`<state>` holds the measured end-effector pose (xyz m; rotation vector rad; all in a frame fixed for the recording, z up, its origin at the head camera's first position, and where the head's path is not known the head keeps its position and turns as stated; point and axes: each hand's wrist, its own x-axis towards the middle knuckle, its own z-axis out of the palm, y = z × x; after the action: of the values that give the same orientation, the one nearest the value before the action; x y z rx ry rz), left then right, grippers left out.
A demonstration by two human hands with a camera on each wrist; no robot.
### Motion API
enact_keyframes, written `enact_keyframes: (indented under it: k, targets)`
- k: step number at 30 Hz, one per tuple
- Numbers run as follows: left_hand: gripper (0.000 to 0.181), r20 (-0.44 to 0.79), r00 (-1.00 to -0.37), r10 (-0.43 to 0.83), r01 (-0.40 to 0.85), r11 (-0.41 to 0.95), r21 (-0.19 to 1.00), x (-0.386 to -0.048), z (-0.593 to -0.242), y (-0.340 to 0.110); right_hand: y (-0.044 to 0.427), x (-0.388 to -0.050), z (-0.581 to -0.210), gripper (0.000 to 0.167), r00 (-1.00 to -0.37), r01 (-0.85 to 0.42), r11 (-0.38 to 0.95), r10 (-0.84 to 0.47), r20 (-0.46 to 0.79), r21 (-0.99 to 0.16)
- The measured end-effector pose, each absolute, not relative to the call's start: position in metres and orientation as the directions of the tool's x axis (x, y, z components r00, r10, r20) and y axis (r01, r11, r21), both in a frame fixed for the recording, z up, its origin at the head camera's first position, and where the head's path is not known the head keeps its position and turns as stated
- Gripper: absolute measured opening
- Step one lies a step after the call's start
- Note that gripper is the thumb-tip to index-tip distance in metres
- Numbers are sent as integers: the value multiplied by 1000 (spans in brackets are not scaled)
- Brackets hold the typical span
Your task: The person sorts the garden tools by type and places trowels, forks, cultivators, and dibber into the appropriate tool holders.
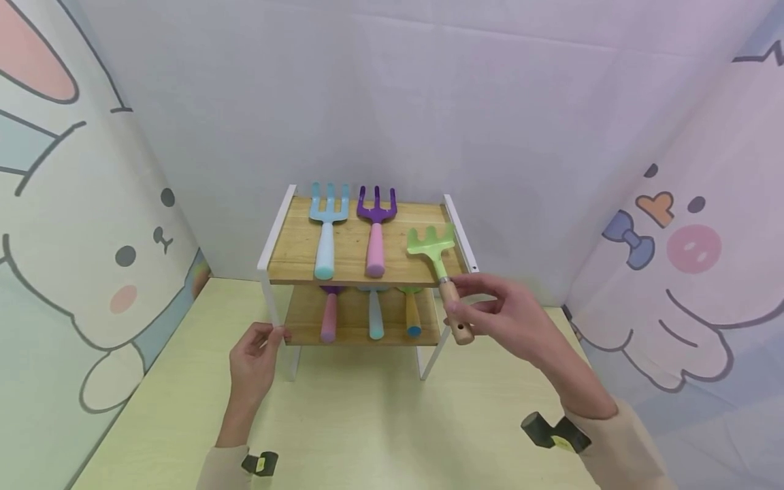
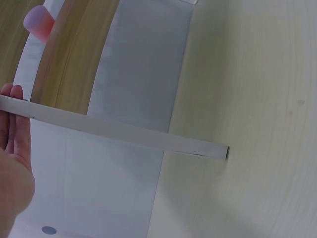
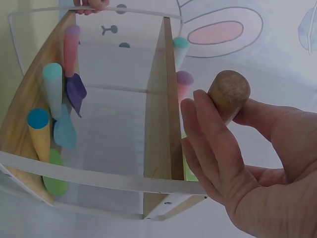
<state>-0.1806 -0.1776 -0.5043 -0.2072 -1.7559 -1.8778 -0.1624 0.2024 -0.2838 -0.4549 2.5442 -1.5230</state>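
Note:
My right hand [image 1: 505, 313] pinches the wooden handle of a light green hand fork [image 1: 437, 255], whose tines hang over the right end of the upper board. In the right wrist view the round butt of that handle [image 3: 230, 91] shows between thumb and fingers. At the left side of a two-tier wooden shelf [image 1: 343, 255], my left hand [image 1: 254, 357] grips the white metal leg [image 2: 124, 135] beside the lower board. A light blue hand fork [image 1: 327, 231] and a purple hand fork with a pink handle [image 1: 376, 235] lie side by side on the upper board.
Three shovel-like tools lie on the lower board: one with a pink handle [image 1: 329, 318], one pale blue [image 1: 376, 314], one with a yellow handle [image 1: 413, 314]. The shelf stands on a pale wood-grain table [image 1: 361, 422]. Cloth with cartoon animals [image 1: 692, 204] hangs around.

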Motion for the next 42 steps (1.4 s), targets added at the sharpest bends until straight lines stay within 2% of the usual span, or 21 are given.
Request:
enact_keyframes:
  k: [13,23,30,42]
  targets:
    - [7,484,-826,-288,507,-7,862,-181,-505,-178,194,-179,-262,46,-941,-156,514,-336,-31,-843]
    - [10,474,-832,-288,502,-25,865,-181,-506,-178,181,-184,-245,49,-950,-213,638,-312,5,-739]
    - [12,479,-827,-294,512,-40,858,-180,-506,-178,173,-195,-240,38,-941,-275,696,-337,36,-663]
    - [10,485,-821,-300,518,-34,855,-180,-506,-178,160,-213,-241,27,-948,-279,711,-310,68,-646]
